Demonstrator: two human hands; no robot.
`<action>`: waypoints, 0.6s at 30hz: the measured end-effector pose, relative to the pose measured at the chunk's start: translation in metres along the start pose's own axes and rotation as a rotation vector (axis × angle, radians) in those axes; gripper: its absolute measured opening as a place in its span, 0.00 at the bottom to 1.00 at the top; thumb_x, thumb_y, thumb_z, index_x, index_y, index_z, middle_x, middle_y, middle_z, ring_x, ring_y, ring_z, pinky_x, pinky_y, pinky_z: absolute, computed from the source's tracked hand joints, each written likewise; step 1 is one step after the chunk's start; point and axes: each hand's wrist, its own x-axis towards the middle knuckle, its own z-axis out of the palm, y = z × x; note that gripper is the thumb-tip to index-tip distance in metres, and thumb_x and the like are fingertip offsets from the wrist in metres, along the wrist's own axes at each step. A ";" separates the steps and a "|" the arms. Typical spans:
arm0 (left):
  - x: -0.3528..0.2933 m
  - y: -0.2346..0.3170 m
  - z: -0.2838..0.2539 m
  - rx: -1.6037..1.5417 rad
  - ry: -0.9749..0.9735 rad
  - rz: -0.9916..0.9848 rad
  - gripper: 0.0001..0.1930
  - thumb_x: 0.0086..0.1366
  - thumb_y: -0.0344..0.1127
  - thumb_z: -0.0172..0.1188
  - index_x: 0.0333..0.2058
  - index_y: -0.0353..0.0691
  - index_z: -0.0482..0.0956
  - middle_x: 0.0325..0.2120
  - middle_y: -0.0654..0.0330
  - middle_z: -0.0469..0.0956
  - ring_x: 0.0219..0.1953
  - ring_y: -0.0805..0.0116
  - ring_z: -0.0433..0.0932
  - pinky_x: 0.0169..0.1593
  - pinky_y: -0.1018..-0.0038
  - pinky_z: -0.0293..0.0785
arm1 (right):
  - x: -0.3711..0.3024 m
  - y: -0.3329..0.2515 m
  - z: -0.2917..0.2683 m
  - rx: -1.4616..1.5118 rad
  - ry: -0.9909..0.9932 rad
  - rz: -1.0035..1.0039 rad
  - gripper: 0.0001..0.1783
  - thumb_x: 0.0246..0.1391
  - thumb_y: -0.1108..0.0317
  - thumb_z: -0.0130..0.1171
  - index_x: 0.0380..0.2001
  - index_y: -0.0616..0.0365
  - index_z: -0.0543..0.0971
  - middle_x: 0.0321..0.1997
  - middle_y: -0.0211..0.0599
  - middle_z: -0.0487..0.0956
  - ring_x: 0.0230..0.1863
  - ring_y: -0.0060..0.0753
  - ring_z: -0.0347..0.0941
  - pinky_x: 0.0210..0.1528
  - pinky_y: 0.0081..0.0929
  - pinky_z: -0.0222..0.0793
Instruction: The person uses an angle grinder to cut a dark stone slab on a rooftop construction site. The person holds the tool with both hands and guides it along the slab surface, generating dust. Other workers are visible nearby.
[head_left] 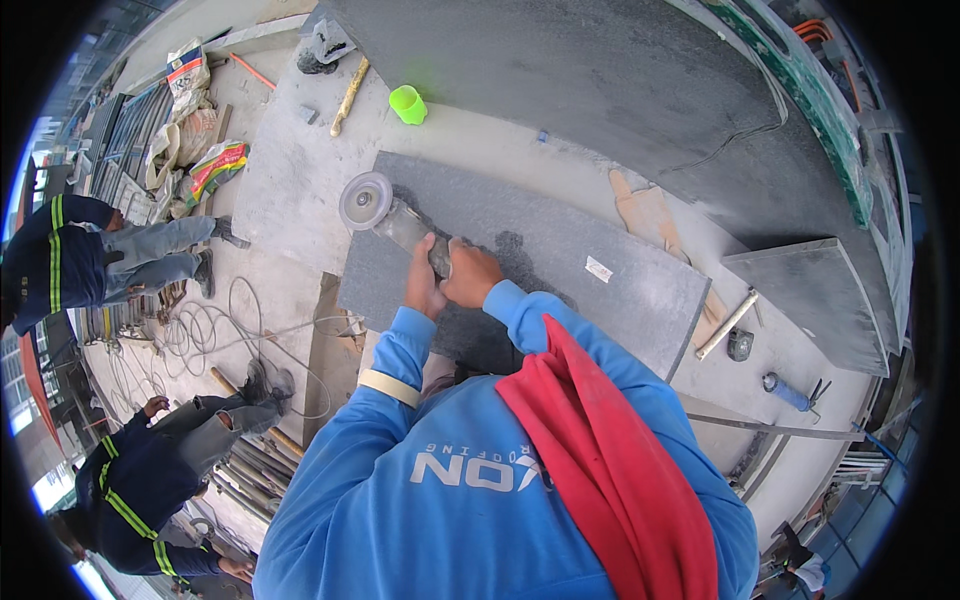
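Observation:
Both hands are wrapped around the body of an angle grinder (407, 229). My left hand (426, 283) grips it on the near left side, and my right hand (472, 275) closes on its rear end. The grinder's round pale disc (366, 201) points to the far left, over the left end of a dark grey stone slab (640, 300). Whether the disc touches the slab or spins, I cannot tell. A small white label (598, 269) sits on the slab, right of my hands. Blue sleeves cover both arms, and a red cloth (610, 460) hangs over the chest.
Beyond the slab stand a lime-green cup (408, 104) and a wooden-handled tool (349, 96). A large dark panel (600, 70) spans the back. A caulking gun (787, 391) lies at right. Loose cables (228, 325) and two people (150, 260) in reflective-striped tops are at left.

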 end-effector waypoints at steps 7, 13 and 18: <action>-0.022 -0.035 0.012 0.035 -0.039 0.121 0.24 0.74 0.52 0.58 0.54 0.35 0.75 0.46 0.49 0.83 0.48 0.55 0.84 0.56 0.57 0.82 | -0.025 0.027 -0.001 -0.012 0.042 -0.070 0.45 0.50 0.65 0.68 0.66 0.81 0.63 0.60 0.69 0.79 0.57 0.63 0.82 0.58 0.51 0.80; -0.013 -0.066 -0.003 0.031 0.026 0.118 0.28 0.74 0.55 0.57 0.55 0.33 0.76 0.48 0.48 0.84 0.50 0.52 0.85 0.58 0.57 0.82 | -0.041 0.045 0.011 -0.064 0.006 -0.071 0.44 0.50 0.65 0.69 0.65 0.80 0.64 0.57 0.68 0.81 0.55 0.65 0.82 0.58 0.51 0.80; -0.023 -0.075 -0.004 -0.062 0.021 0.027 0.28 0.73 0.55 0.60 0.54 0.34 0.77 0.45 0.48 0.85 0.46 0.52 0.85 0.56 0.57 0.82 | -0.051 0.044 0.006 -0.051 -0.012 -0.074 0.42 0.51 0.65 0.69 0.64 0.80 0.65 0.56 0.67 0.81 0.55 0.64 0.83 0.58 0.50 0.80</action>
